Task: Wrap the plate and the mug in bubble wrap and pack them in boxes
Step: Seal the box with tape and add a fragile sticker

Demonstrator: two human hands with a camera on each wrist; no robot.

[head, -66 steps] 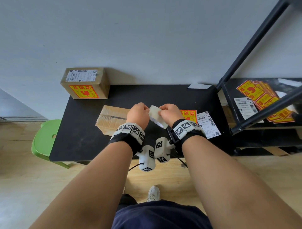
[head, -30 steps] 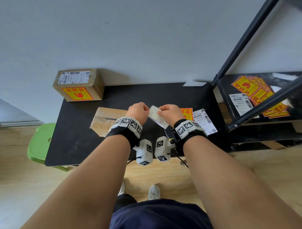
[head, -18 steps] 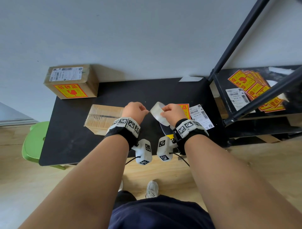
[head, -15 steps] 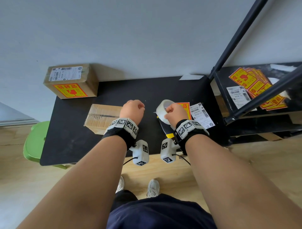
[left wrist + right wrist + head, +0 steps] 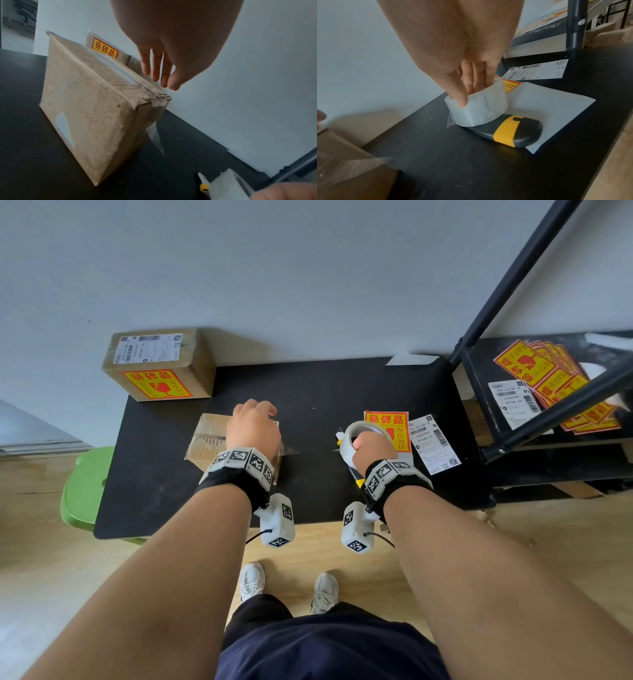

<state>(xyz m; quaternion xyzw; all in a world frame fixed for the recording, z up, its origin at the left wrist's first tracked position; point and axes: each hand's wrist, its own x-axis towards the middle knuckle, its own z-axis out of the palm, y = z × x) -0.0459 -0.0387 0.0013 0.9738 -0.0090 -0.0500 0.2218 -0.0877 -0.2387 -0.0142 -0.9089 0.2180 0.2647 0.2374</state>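
Note:
A sealed cardboard box [image 5: 205, 436] lies on the black table [image 5: 171, 501], and a loose strip of clear tape [image 5: 154, 136] hangs off its right end. My left hand [image 5: 255, 422] hovers over the box top [image 5: 96, 75] with straight fingers [image 5: 155, 67], holding nothing. My right hand [image 5: 371, 448] pinches a roll of clear tape [image 5: 481, 108], thumb outside and fingers inside the ring. The roll sits low, touching a black and yellow utility knife [image 5: 510, 129]. No plate or mug shows in any view.
A second taped box [image 5: 157, 364] with a fragile sticker stands at the back left against the wall. A fragile sticker [image 5: 394, 422], a shipping label [image 5: 433, 443] and a white sheet [image 5: 556, 108] lie by the knife. A black rack [image 5: 548, 412] holds more stickers; a green stool [image 5: 85, 487] stands left.
Both hands held the tape roll together at the middle. My left hand has let go and moved left over the box; my right hand has carried the roll right and down onto the knife.

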